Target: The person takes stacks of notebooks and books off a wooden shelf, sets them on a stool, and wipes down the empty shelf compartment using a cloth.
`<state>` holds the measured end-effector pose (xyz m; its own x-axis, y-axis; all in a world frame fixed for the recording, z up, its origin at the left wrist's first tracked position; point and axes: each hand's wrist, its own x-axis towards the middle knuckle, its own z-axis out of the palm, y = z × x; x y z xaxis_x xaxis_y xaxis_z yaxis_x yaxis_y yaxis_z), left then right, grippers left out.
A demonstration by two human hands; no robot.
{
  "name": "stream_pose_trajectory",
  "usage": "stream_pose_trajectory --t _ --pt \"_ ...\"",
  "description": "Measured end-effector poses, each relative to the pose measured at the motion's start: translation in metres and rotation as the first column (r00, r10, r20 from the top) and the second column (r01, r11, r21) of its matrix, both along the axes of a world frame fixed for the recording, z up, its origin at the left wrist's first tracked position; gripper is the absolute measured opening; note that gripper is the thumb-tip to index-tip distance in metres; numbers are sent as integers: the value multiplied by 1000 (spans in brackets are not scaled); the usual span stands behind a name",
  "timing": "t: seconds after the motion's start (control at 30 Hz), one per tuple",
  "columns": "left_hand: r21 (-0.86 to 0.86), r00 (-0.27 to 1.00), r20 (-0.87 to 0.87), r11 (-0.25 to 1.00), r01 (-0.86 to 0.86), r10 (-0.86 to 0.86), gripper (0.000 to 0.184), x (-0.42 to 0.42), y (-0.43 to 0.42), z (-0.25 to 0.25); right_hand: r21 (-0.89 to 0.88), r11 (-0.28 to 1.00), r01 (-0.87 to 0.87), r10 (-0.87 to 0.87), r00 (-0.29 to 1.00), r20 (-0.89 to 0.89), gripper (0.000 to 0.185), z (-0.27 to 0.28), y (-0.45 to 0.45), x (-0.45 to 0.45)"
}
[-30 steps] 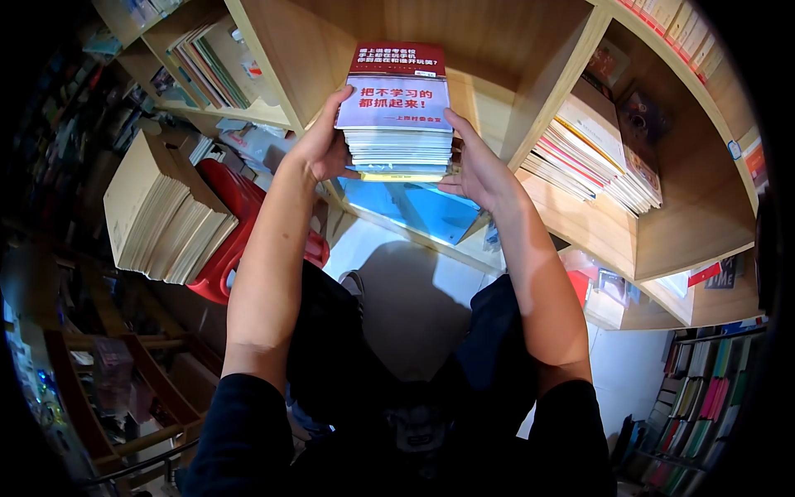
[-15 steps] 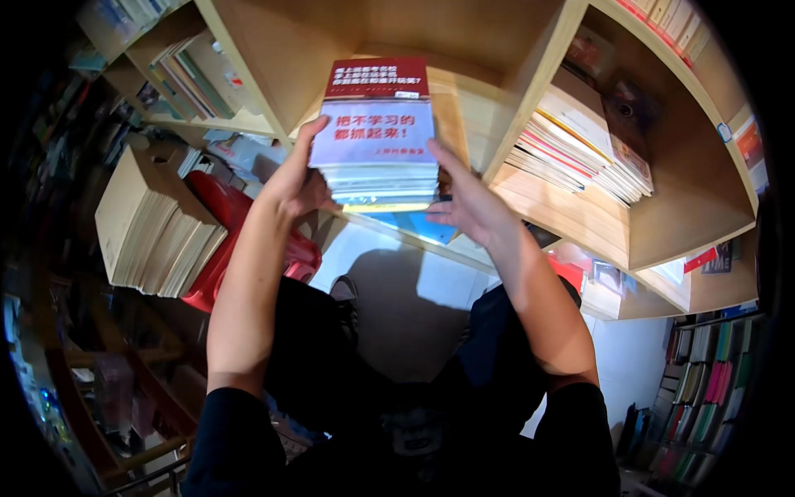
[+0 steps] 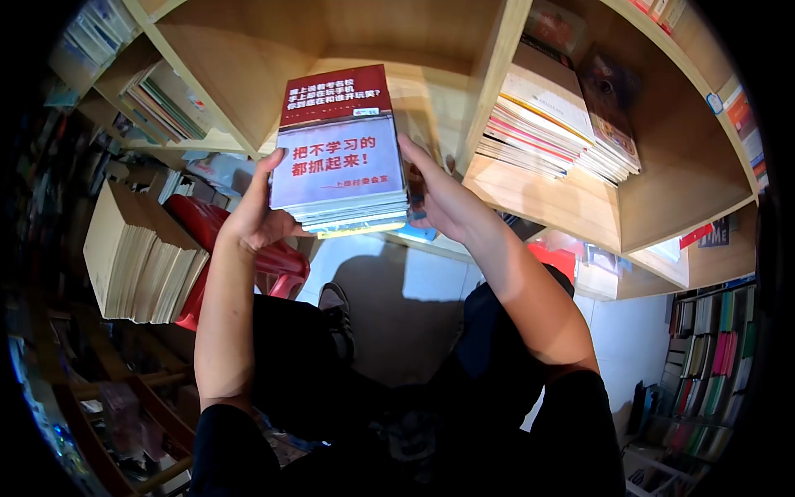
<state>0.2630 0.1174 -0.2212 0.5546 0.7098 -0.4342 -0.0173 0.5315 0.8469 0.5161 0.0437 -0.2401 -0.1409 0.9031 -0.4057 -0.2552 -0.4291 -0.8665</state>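
Observation:
A stack of thin books (image 3: pixel 338 166) is held between my two hands at the front of a wooden shelf compartment. Its top cover is dark red and pale, with white and red Chinese lettering. My left hand (image 3: pixel 263 217) grips the left side, thumb at the cover's edge and fingers partly hidden underneath. At the right side is my right hand (image 3: pixel 437 195), thumb along the upper edge and fingers mostly out of sight behind the stack. A yellow edge shows at the stack's bottom, and a blue item (image 3: pixel 416 232) lies just below it on the shelf.
The wooden shelving (image 3: pixel 489 83) curves around the front. Piled books (image 3: pixel 538 124) lie in the right compartment. On the left, a red plastic stool (image 3: pixel 277 263) bears a large block of books (image 3: pixel 147 257). More books (image 3: pixel 712 356) stand at lower right. A shoe (image 3: pixel 335 306) shows on the tiled floor.
The stack appears lower and slightly larger in view, tilted a little, with both hands still on it. My view has shifted, so the shelving appears further left.

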Motion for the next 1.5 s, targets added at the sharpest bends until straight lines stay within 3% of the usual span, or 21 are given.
stream_pose_trajectory --t 0.17,0.2,0.37,0.5,0.57,0.83,1.0,1.1,1.2,1.3,1.37,1.5 --pt "-18 998 37 999 47 -47 91 -3 6 -7 104 995 10 -1 996 -90 98 -10 16 -4" --pt "-4 1000 21 1000 19 -19 93 -1 4 -4 32 998 51 -48 995 -82 95 6 8 -8" --pt "-2 1000 26 1000 -14 14 93 1 2 -4 44 998 52 -47 993 -112 93 13 5 -7" --pt "9 1000 17 1000 -10 10 92 1 1 -1 143 986 88 -75 993 -94 100 13 2 -9" --pt "4 1000 19 1000 -9 9 92 1 0 -1 80 994 75 -71 996 -54 84 5 7 -6" --pt "-72 994 48 993 -97 100 90 4 9 -8 28 996 88 -88 996 -4 84 1 11 -4" --pt "38 970 112 974 -222 216 74 12 26 -22 41 997 71 -71 997 7 83 0 9 -7" --pt "45 974 113 978 -203 197 68 11 21 -19 64 996 60 -65 994 86 81 -3 6 -8" --pt "72 975 117 977 -199 190 71 8 25 -26 105 989 103 -112 990 83 80 -4 3 -9" --pt "127 974 96 968 -217 206 74 6 23 -31 111 991 74 -84 993 83 82 -18 6 -6" --pt "99 981 129 982 -160 146 76 2 18 -34 114 993 8 -18 996 92 92 -24 5 -4" --pt "106 982 145 985 -137 121 74 -1 4 -36 114 993 42 -55 992 110 108 -36 -5 -7"
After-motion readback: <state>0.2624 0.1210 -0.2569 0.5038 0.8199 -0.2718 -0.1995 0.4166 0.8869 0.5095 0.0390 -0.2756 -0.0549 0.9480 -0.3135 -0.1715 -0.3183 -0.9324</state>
